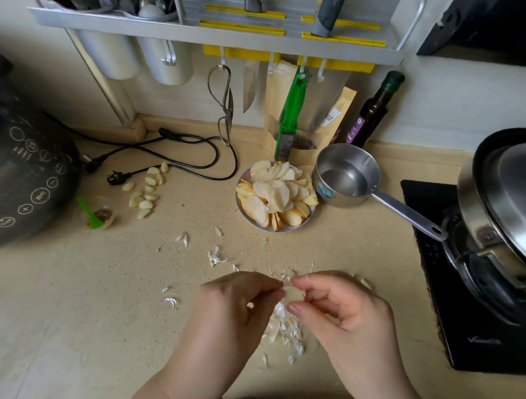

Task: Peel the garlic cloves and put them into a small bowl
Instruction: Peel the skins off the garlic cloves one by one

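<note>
Head view looks down on your two hands meeting over the counter, both working one garlic clove. Your right hand pinches the clove between thumb and forefinger, the other fingers curled under it; your left hand has its fingertips pressed to the clove's near end, fingers bent round it (whether it grips skin or the clove itself is hard to tell). The clove is held above a heap of papery skins, with more scraps strewn across the counter toward the back. Peeled cloves lie in a loose cluster on the counter at the left rear, just beside a black power cord and near a small clear cup with a green spoon in it. A plate of sliced fruit sits at centre rear, touching or nearly touching a small steel saucepan with water in it. A dark cooker stands at far left, and a lidded pot rests on the black stove at right.
</note>
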Tool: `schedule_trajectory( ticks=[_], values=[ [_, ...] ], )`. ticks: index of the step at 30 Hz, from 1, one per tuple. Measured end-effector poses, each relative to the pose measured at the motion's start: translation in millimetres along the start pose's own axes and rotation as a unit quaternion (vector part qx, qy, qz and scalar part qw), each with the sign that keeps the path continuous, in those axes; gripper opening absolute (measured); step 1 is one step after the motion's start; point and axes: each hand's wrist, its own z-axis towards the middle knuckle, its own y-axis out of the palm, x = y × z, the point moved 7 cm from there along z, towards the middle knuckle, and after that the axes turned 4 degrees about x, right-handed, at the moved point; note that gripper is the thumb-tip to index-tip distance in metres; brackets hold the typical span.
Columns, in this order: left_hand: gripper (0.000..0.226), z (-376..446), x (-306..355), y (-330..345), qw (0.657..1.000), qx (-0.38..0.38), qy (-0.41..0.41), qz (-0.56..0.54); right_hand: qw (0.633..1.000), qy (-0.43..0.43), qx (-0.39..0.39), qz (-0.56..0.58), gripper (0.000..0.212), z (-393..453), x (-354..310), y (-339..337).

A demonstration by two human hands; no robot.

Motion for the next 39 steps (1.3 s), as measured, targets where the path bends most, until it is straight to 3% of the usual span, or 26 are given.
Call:
schedule_trajectory(
  ticks=[5,10,12,15,18,19,20,21,22,23,24,25,26,27,28,30,31,35,39],
  values=[
    [0.014,2.3,10.9,0.4,0.997,-0.04,0.052,0.028,0.999,0.008,-0.039,0.016,0.048,4.1,-3.4,-1.1],
    [0.015,1.1,19.2,-2.5,0.991,-0.095,0.09,0.035,0.967,0.102,-0.154,0.176,0.028,3.5,3.9,9.6],
    [0.013,2.4,14.9,-3.8,0.991,-0.097,0.02,-0.086,0.936,0.139,-0.181,0.269,0.027,2.1,5.2,15.2],
    [0.008,2.2,-1.0,7.5,0.926,-0.092,-0.157,-0.33,0.874,0.19,-0.176,0.411,0.037,-1.7,9.5,25.7],
    [0.016,2.6,-26.6,7.7,0.882,-0.015,-0.269,-0.387,0.828,0.227,-0.137,0.495,0.046,-3.4,15.1,34.8],
    [0.025,3.5,-39.2,2.0,0.904,0.007,-0.274,-0.329,0.813,0.241,-0.117,0.517,0.051,-3.6,18.3,35.7],
    [0.035,3.8,-53.0,-2.8,0.945,-0.006,-0.259,-0.2,0.801,0.254,-0.095,0.533,0.055,-3.3,21.6,35.2],
    [0.036,2.8,-62.0,-5.1,0.974,-0.045,-0.222,0.005,0.797,0.26,-0.076,0.54,0.058,-3.0,25.0,33.5],
    [0.028,1.5,-65.2,-7.6,0.96,-0.068,-0.169,0.211,0.8,0.26,-0.06,0.537,0.056,-2.6,28.3,31.2],
    [0.024,0.0,-66.7,-3.7,0.921,-0.11,-0.135,0.35,0.807,0.257,-0.052,0.529,0.05,-2.2,30.6,29.5],
    [0.04,-2.6,-71.6,0.7,0.895,-0.127,-0.097,0.417,0.82,0.251,-0.048,0.513,0.042,-1.9,32.1,28.6],
    [0.056,-3.7,-70.5,6.2,0.908,-0.106,-0.058,0.402,0.839,0.241,-0.045,0.487,0.035,-1.5,34.1,27.4],
    [0.058,-3.9,-65.3,8.5,0.941,-0.076,-0.041,0.326,0.865,0.226,-0.041,0.447,0.035,-0.9,35.1,26.2],
    [0.047,-3.1,-54.7,5.0,0.981,-0.021,-0.042,0.189,0.894,0.207,-0.037,0.396,0.039,-1.0,36.8,24.2],
    [0.032,-2.3,-44.1,1.7,0.997,0.017,-0.056,0.042,0.919,0.19,-0.029,0.344,0.043,-1.1,38.2,22.3],
    [0.015,-3.4,-26.7,7.2,0.98,0.006,-0.098,-0.175,0.948,0.162,-0.009,0.273,0.035,-2.2,40.3,18.9],
    [0.013,-4.8,-20.6,10.3,0.968,-0.003,-0.111,-0.226,0.957,0.148,-0.002,0.25,0.031,-2.9,41.0,17.6],
    [0.013,-8.3,-8.8,13.0,0.986,0.008,-0.075,-0.149,0.997,0.002,0.051,0.049,0.038,-1.7,27.9,3.6],
    [0.012,-14.4,-14.3,15.4,0.977,0.064,-0.126,-0.158,0.984,-0.141,0.089,-0.055,0.035,-5.7,2.8,0.4]
  ],
)
